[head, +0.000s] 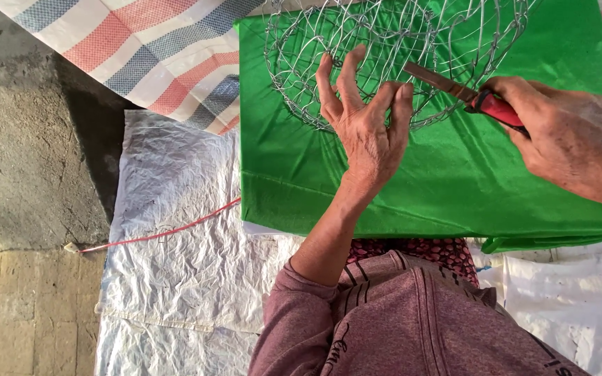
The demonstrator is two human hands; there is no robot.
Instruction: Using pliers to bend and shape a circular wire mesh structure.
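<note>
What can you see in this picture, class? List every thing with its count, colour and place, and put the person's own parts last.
wire mesh basket: one, silver, top centre on the green cloth
green cloth: one, bright green, centre right
pliers: one, red handles, tip at the mesh
striped tarpaulin: one, red, blue and white, top left
white plastic sheet: one, crinkled, under the cloth
red cord: one, across the sheet, left
concrete ground: grey, left
brick paving: tan, bottom left
left hand: fingers on the mesh
right hand: gripping the pliers
sleeve: mauve, bottom centre
</note>
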